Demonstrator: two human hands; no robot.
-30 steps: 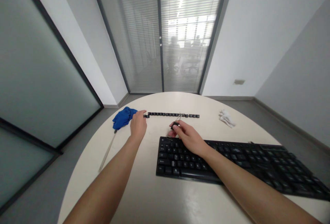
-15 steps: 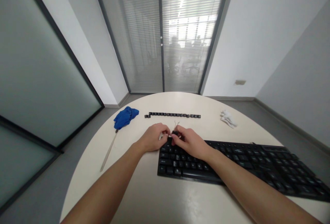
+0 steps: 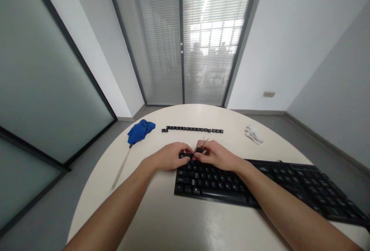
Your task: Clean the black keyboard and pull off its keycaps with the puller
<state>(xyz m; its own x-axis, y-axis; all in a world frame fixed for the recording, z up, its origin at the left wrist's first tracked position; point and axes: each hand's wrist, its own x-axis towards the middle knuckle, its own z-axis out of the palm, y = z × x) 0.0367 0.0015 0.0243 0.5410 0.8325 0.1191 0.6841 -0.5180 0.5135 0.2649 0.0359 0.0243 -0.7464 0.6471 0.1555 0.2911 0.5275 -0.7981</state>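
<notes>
A black keyboard [image 3: 222, 195] lies slanting across the table under my forearms. My left hand [image 3: 170, 156] is at its far left corner, thumb over the edge keys and fingers curled behind, gripping that corner. Close beside it, my right hand [image 3: 218, 154] pinches a small black keycap [image 3: 199, 149] just above the top keys. A thin pale wire-like piece [image 3: 204, 141] sticks up from the right fingers; its lower part is hidden. Beyond the hands, several loose black keycaps [image 3: 190, 129] stand in a row.
At the left lie a blue cloth [image 3: 141, 131] and a thin pale stick-like handle [image 3: 120, 168] pointing toward me. A crumpled white cloth [image 3: 253, 134] is at the right. The round pale table [image 3: 162, 220] ends in a curved edge before a glass partition [image 3: 162, 70].
My right hand, with the keycap and pale piece, has shifted slightly right. My left hand has moved a little left, uncovering more of the keyboard's corner. The view has shifted slightly.
</notes>
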